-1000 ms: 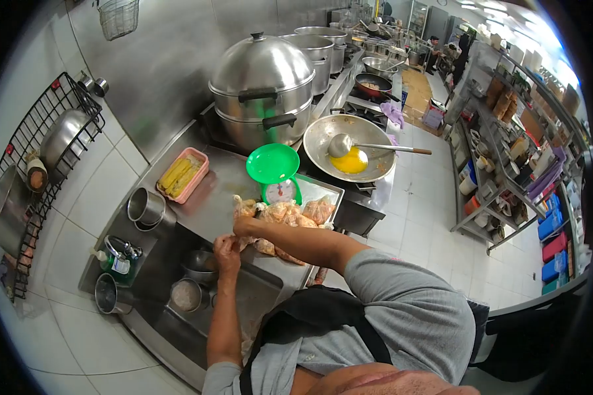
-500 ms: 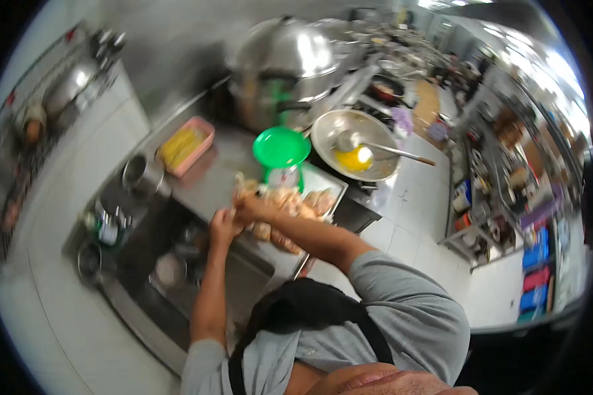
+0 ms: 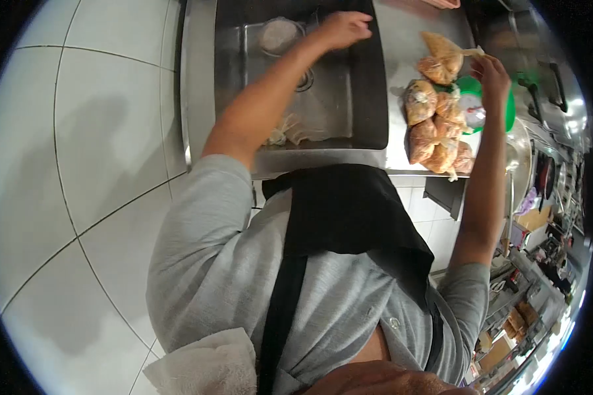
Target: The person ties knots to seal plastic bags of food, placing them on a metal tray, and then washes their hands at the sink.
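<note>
My right hand (image 3: 493,72) is closed on the gathered neck of a clear plastic bag (image 3: 438,66) with orange-brown food in it. The bag lies at the far end of a group of similar filled bags (image 3: 435,125) on the metal counter. Over the far right part of the sink (image 3: 366,112), my left hand (image 3: 344,29) is raised with its fingers curled together; whatever they may hold is too small to make out. A green kitchen scale (image 3: 471,108) stands beside the bags, partly behind my right forearm.
In the sink lie a round pale container (image 3: 280,35) and some crumpled plastic (image 3: 296,130). Large metal pots (image 3: 553,59) stand to the right past the scale. The corner of a pink tray (image 3: 441,3) shows at the top. White floor tiles (image 3: 112,217) extend on the left.
My hands were together at the bag and are now far apart, the left one out over the sink. The view has turned and tilted down.
</note>
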Tool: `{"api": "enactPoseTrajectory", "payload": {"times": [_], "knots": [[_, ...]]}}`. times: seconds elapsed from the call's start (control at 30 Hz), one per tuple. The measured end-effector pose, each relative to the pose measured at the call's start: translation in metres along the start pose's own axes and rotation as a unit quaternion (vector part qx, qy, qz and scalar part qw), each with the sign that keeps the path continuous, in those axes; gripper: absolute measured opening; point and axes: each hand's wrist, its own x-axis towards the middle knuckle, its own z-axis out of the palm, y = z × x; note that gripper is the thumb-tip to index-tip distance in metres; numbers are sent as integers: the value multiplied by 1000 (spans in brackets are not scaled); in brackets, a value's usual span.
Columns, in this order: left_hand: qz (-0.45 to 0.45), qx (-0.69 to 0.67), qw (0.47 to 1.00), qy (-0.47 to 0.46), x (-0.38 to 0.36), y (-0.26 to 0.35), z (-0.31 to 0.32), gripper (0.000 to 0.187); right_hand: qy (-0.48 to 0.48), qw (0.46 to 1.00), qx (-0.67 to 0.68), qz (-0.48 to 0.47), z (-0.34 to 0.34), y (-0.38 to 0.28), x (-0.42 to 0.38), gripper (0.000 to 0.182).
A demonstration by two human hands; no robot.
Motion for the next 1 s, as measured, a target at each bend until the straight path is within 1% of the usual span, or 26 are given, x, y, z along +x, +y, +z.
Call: {"api": "enactPoseTrajectory", "payload": {"times": [0.03,0.07,0.1,0.13,0.17,0.23,0.27,0.3,0.33,0.4,0.43,0.53,0.57,0.6,0.63,0.67,0.73,0.77,0.83,0.9,0.93,1.0], "knots": [[-60,80,993,-67,-14,-19,-21,48,2,1000,-5,18,-1,-1,-7,22],[-116,158,971,-134,-28,-38,-33,49,-21,999,5,26,-1,0,-15,21],[-179,207,921,-277,-39,-53,-34,54,-27,999,18,40,3,3,-25,21],[-215,226,897,-312,-71,-73,-22,57,-32,998,29,52,11,3,-38,21],[-247,245,870,-348,-102,-95,-11,62,-60,996,30,59,16,3,-50,21],[-311,242,819,-416,-153,-81,12,72,-105,990,37,81,31,9,-74,20],[-297,284,789,-457,-164,-67,22,73,-139,986,23,87,39,7,-86,19],[-278,323,756,-497,-176,-52,32,73,-151,982,44,101,48,9,-98,18],[-194,403,774,-447,-190,-55,45,70,-161,978,64,114,55,13,-108,16],[-219,323,792,-469,-186,-55,63,57,-198,972,51,119,65,15,-122,16],[-236,281,799,-477,-190,-55,69,50,-216,965,69,129,64,31,-121,14],[-196,345,754,-524,-198,-88,83,32,-208,964,65,153,68,44,-131,13],[-219,285,792,-493,-188,-79,73,29,-208,965,64,143,69,45,-139,12],[-241,222,824,-463,-180,-72,55,26,-253,960,18,118,69,44,-146,16],[-262,157,849,-432,-171,-57,38,25,-293,952,-9,88,72,54,-154,25],[-234,130,869,-417,-161,-37,26,23,-334,940,-36,58,79,69,-165,36],[-176,75,904,-383,-136,13,3,21,-312,937,-139,-77,103,95,-189,60],[-164,21,914,-370,-122,49,-6,20,-267,933,-191,-150,120,96,-196,64],[-135,-91,929,-331,-102,102,-12,22,-235,921,-189,-248,146,107,-188,66],[-95,-210,930,-287,-83,133,-8,27,-321,941,-26,-103,143,78,-174,48],[-56,-285,919,-267,-71,138,-11,36,-134,961,-43,-238,144,78,-173,34],[-50,-345,924,-156,-49,136,-16,48,-156,985,-13,-69,117,33,-164,25]]}}
